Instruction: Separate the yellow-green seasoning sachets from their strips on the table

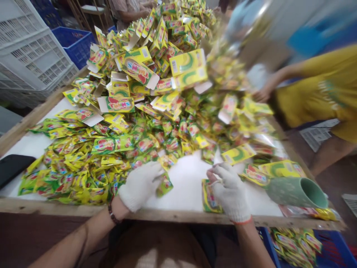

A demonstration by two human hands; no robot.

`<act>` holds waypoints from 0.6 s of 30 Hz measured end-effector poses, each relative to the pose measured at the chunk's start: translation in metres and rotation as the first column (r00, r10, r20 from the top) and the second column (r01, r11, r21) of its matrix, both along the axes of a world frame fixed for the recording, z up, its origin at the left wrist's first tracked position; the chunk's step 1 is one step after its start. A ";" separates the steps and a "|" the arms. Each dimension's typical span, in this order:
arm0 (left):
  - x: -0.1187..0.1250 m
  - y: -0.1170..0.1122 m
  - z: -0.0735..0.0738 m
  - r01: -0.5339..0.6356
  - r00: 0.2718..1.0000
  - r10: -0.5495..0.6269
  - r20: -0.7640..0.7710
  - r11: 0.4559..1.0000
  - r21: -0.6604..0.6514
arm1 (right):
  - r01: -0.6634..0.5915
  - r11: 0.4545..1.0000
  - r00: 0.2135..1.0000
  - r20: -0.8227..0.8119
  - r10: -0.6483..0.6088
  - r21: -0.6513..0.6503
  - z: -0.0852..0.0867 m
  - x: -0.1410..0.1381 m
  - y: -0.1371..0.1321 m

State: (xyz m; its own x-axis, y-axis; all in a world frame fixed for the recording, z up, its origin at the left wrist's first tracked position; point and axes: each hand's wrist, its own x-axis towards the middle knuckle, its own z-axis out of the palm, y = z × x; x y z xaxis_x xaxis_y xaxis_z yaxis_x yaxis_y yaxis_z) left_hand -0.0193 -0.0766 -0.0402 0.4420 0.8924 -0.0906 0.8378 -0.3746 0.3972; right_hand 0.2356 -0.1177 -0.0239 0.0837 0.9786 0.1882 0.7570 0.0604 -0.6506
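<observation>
My left hand (142, 185), in a white knitted glove, is low over the table's front with its fingers curled around a small green and yellow candy packet (166, 187). My right hand (232, 193) wears a matching glove with bare fingertips showing. Its fingers are bent together over a green, yellow and red packet (209, 199), which the hand partly covers. Left of my left hand lies a thick heap of similar packets (80, 171). Beyond both hands rises a big pile of yellow printed cartons (186, 69), several with open flaps.
A green cup (297, 191) lies on its side at the right, near a flat yellow carton (281, 169). A black phone (15, 169) rests at the left edge. White crates (36, 52) stand left; a blue crate (331, 245) sits below right. A person in yellow (320, 89) works at right.
</observation>
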 end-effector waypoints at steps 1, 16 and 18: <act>0.004 -0.003 0.000 0.015 0.998 -0.016 -0.056 0.999 -0.029 | -0.042 0.999 0.999 0.006 0.042 0.000 0.001 -0.006 0.005; -0.012 -0.010 0.002 -0.307 0.686 0.511 0.518 0.849 -0.431 | -0.131 0.935 0.987 0.047 0.155 -0.331 -0.031 -0.082 0.051; -0.014 -0.009 0.002 -0.290 0.581 0.598 0.552 0.786 -0.546 | -0.144 0.930 0.980 -0.179 0.087 -0.337 -0.031 -0.070 0.042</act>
